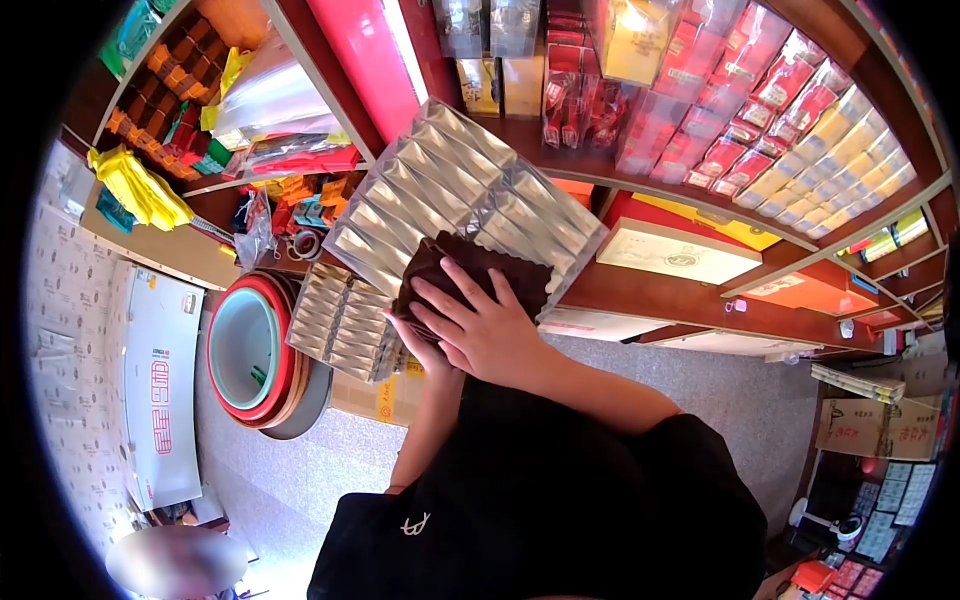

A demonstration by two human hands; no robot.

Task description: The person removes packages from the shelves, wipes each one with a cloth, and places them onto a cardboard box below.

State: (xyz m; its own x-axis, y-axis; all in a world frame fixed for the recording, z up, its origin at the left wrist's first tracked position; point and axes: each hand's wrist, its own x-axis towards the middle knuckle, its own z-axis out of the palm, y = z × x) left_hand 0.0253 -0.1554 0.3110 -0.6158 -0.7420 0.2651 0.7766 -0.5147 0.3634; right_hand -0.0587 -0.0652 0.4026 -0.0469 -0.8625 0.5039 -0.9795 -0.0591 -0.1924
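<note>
A dark brown cloth (525,275) with a wavy edge lies bunched over a stack of gold foil packs in clear plastic (470,170). Across the top of the cloth, my right hand (485,325) lies with its fingers spread, pressing on it. My left hand (425,350) is closed around the cloth's near edge, its thumb showing at the side; most of its fingers are hidden under the cloth and my right hand. Just left of my hands is a smaller stack of similar gold packs (340,320).
Wooden shelves behind hold red and gold packaged goods (735,90). A flat cream box (675,252) sits on the lower shelf. To the left stand nested red and pale blue basins (245,345), a cardboard box (370,396) and a white chest (160,385). Yellow bags (140,190) hang at upper left.
</note>
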